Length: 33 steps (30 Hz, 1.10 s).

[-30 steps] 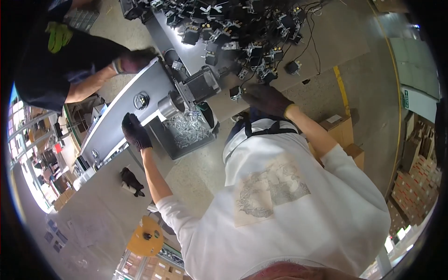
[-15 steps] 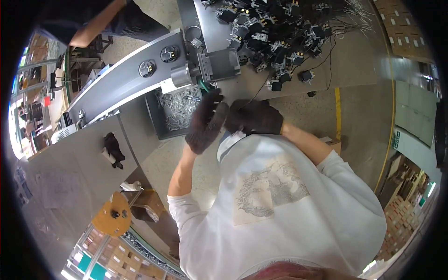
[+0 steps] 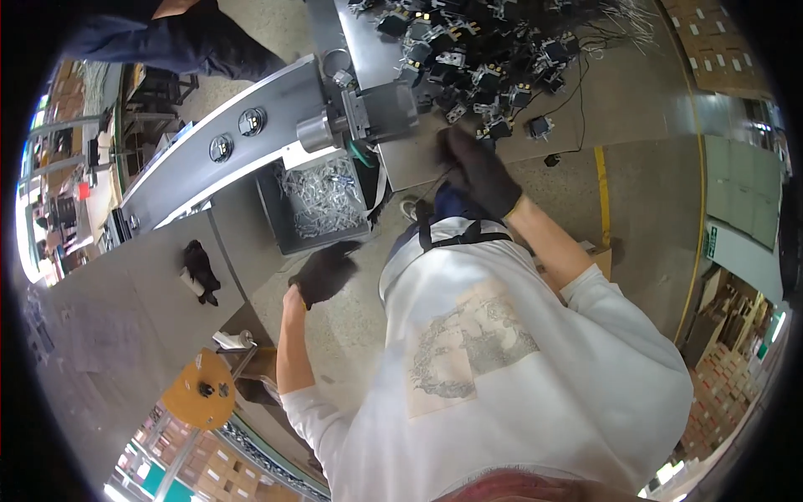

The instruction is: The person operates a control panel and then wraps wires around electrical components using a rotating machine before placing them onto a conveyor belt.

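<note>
My left hand (image 3: 326, 274), in a dark knitted glove, hangs over the floor just below the grey bin (image 3: 287, 238) of clear plastic pieces. Its fingers are stretched out, a little blurred at the tips, and I see nothing held in them. My right hand (image 3: 485, 176), gloved the same way, reaches up to the front edge of the metal table (image 3: 410, 163). Motion smears its fingers, so what they hold, if anything, cannot be made out. Past it lies a heap of small black and metal electrical assemblies (image 3: 485, 79), with one lone assembly (image 3: 539, 127) at its near side.
A curved conveyor (image 3: 180, 171) carries round black parts (image 3: 251, 122). At its end stands a metal fixture with a cylinder (image 3: 316, 132). On the left-hand table (image 3: 100, 335) lies a dark glove (image 3: 199, 266). A co-worker's dark-clad leg (image 3: 192, 42) shows beyond the conveyor.
My hands, close together before, have parted: the left moved down and left, the right up and right toward the table edge. The round parts on the conveyor shifted left.
</note>
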Tool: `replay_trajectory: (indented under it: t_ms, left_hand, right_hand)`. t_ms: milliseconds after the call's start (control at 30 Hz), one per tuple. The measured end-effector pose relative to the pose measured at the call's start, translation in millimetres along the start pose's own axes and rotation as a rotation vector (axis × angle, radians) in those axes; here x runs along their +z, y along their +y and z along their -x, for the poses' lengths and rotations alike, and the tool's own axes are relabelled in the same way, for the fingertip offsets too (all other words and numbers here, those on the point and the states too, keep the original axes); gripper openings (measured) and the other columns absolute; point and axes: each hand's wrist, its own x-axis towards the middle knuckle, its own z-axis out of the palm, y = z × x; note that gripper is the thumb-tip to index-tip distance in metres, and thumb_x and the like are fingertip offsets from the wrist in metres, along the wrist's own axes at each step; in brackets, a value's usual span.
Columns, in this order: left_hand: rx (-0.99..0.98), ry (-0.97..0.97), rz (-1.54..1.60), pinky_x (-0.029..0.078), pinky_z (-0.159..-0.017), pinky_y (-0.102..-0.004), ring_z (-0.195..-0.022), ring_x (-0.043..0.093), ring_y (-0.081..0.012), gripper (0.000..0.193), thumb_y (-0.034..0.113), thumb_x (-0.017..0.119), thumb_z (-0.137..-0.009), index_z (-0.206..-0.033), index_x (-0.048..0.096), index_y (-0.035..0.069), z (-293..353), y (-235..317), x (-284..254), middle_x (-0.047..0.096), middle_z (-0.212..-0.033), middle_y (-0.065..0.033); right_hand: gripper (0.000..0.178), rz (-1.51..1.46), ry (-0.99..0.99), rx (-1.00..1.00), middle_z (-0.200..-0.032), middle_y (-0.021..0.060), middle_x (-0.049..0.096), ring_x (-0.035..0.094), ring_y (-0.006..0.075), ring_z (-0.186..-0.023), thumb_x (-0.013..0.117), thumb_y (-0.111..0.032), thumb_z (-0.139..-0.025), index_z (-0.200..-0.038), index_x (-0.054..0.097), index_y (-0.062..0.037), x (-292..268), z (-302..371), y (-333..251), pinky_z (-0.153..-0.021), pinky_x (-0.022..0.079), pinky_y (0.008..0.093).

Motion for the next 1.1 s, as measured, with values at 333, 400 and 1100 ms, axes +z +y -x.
replay_trajectory:
  t_ms: [333, 400, 1100]
  left_hand:
    - [-0.625, 0.231, -0.477, 0.056, -0.089, -0.0389, -0.101, 0.071, -0.0323, 0.046, 0.012, 0.061, -0.082, -0.128, 0.068, 0.013, 103.7, -292.4, 113.0, 0.074, -0.109, -0.016]
    - [-0.721, 0.198, -0.202, 0.056, -0.08, -0.0361, -0.089, 0.07, -0.0276, 0.047, 0.01, 0.061, -0.084, -0.131, 0.066, 0.014, 125.4, -315.1, 139.8, 0.074, -0.101, -0.0127]
    - [-0.701, -0.02, 0.92, 0.046, -0.053, -0.0308, -0.059, 0.056, -0.0139, 0.025, 0.023, 0.06, -0.096, -0.113, 0.073, 0.009, 301.5, -390.4, 414.1, 0.067, -0.075, -0.0034]
  right_hand:
    - [0.053, -0.091, -0.005, 0.318, -0.074, -0.0019, 0.059, 0.051, 0.0069, -0.061, 0.039, -0.058, -0.106, -0.096, 0.06, -0.0107, 40.6, 7.8, 26.0, -0.052, 0.039, 0.0225]
    - [0.054, -0.105, -0.064, 0.296, -0.072, -0.001, 0.058, 0.051, 0.0077, -0.061, 0.038, -0.058, -0.106, -0.095, 0.059, -0.01, 54.5, -1.2, 13.0, -0.053, 0.039, 0.0233]
    - [0.053, -0.335, -0.137, 0.687, -0.065, -0.0004, 0.057, 0.055, 0.008, -0.054, 0.04, -0.052, -0.106, -0.088, 0.063, -0.0072, 207.4, -44.1, 61.7, -0.047, 0.042, 0.0271]
